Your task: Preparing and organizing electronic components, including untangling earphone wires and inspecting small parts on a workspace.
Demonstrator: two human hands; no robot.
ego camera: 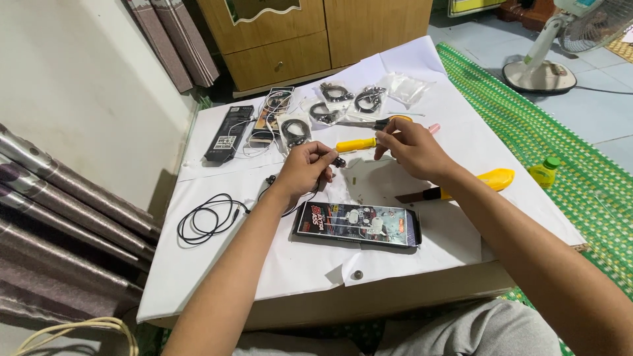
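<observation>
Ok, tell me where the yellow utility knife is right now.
In the head view the yellow utility knife lies on the white sheet to the person's right, partly hidden under the right forearm, with the small green-capped bottle just beyond it.

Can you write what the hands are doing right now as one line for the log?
left hand: pinching small black earphone part | right hand: fingertips close to it | black cable: coiled on white paper | yellow-handled tool: lying behind hands

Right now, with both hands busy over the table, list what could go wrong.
1. The yellow utility knife lies right beside the right forearm; a sweep of the arm could catch it.
2. The small dark part pinched by the left hand could slip and get lost among the scraps on the white paper.
3. The black cable trailing from the left hand could snag.
</observation>
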